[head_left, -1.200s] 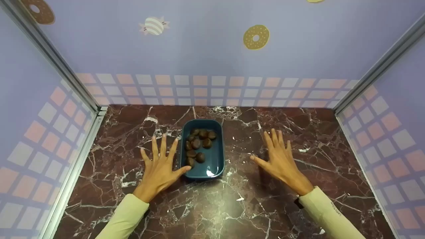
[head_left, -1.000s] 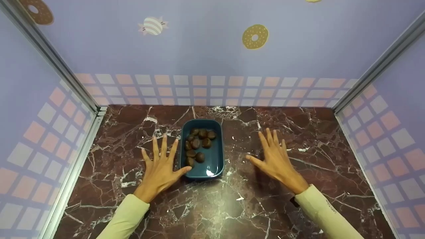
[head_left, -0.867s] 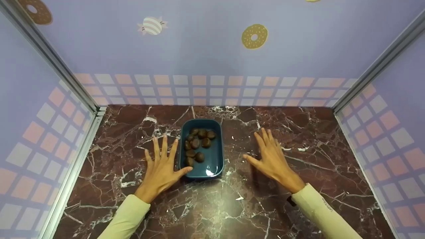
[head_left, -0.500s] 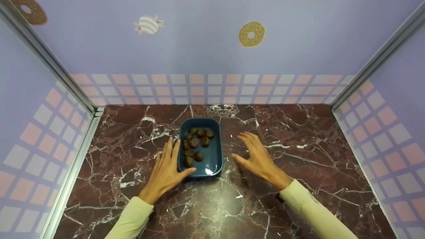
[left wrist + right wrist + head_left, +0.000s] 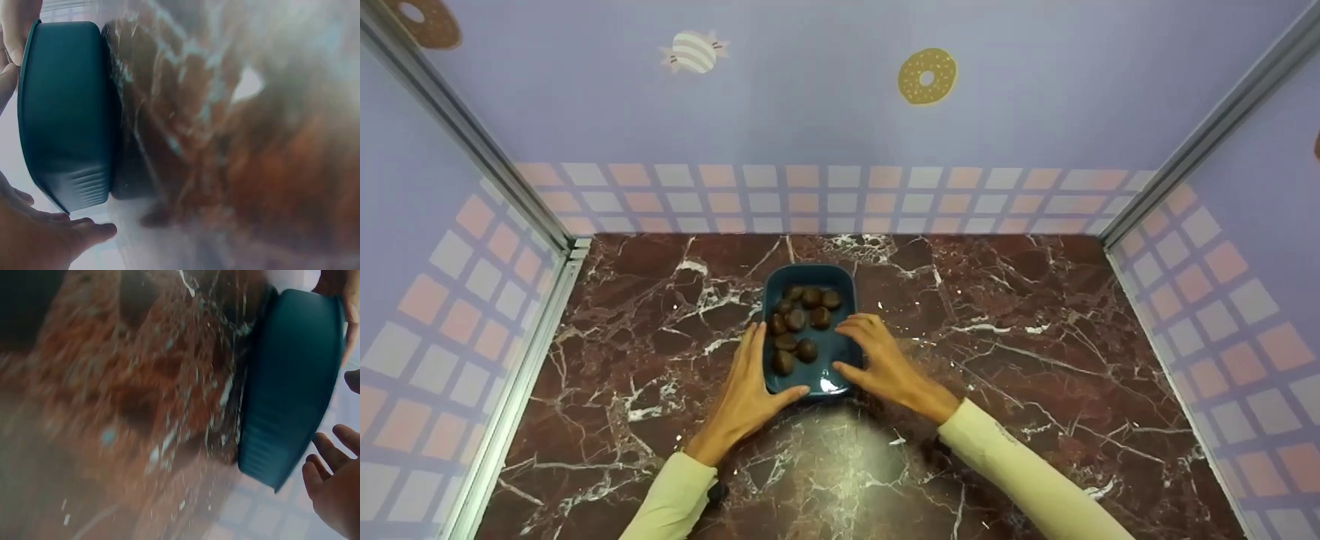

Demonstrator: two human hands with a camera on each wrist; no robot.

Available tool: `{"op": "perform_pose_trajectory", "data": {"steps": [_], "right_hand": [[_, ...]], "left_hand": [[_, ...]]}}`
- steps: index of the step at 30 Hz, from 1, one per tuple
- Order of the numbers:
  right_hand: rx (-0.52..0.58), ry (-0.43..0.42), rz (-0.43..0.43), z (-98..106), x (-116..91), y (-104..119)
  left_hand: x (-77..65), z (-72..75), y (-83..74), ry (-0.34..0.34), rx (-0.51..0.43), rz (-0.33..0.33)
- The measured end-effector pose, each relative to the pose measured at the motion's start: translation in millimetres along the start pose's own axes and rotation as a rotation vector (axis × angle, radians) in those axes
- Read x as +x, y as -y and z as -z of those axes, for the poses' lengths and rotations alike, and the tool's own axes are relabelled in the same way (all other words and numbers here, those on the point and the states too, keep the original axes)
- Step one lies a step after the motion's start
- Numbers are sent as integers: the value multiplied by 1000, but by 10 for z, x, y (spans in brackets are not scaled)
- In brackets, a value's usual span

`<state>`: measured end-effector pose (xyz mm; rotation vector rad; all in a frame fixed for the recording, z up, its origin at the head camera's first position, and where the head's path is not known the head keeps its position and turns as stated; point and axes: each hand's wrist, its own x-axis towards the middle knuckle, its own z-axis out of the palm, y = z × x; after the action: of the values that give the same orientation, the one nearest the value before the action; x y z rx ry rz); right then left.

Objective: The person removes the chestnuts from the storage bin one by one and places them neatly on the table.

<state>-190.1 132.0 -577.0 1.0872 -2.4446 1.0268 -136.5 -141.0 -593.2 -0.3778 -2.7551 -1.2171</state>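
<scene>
A deep blue-green rectangular dish [image 5: 810, 267] stands on the marbled table. Inside it, mostly along the left and far end, lie several rounded dark brown pieces [image 5: 806, 350] that look like chestnuts. My left hand [image 5: 750, 405] rests along the dish's left side, fingers extended, thumb over the near left corner. Across from it, my right hand [image 5: 889, 371] reaches over the right rim with fingers and thumb lightly bent, gripping nothing that I can see. Both wrist views show the dish's outer wall [image 5: 67, 101] with fingers near its rim; whether the right fingertips touch it I cannot tell.
The dark red marbled tabletop [image 5: 1035, 420] spreads around the dish. A lilac back wall [image 5: 825, 97] with a checked band closes the far side. Side panels and metal rails [image 5: 540, 382] flank the table left and right.
My right hand has moved left from the tabletop to the dish's right rim, its fingers bending slightly. The left hand's spread fingers have drawn together against the left side. The dish stays put.
</scene>
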Motion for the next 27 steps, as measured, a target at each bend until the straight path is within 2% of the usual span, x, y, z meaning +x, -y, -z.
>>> {"op": "perform_pose_trajectory", "data": {"steps": [6,11,17,22,27], "right_hand": [[-61,2,16,-165,122,-19],[-88,21,15,-264,211,-37],[-123,59,-27,-291,260,-14],[-175,117,-72,-290,287,12],[-239,213,-108,-302,340,41]], "left_hand": [[-28,-63,30,14,-101,-14],[-54,-112,45,20,-174,16],[-57,-148,34,28,-248,61],[-67,-160,43,30,-259,87],[-89,-152,51,19,-285,107]]}}
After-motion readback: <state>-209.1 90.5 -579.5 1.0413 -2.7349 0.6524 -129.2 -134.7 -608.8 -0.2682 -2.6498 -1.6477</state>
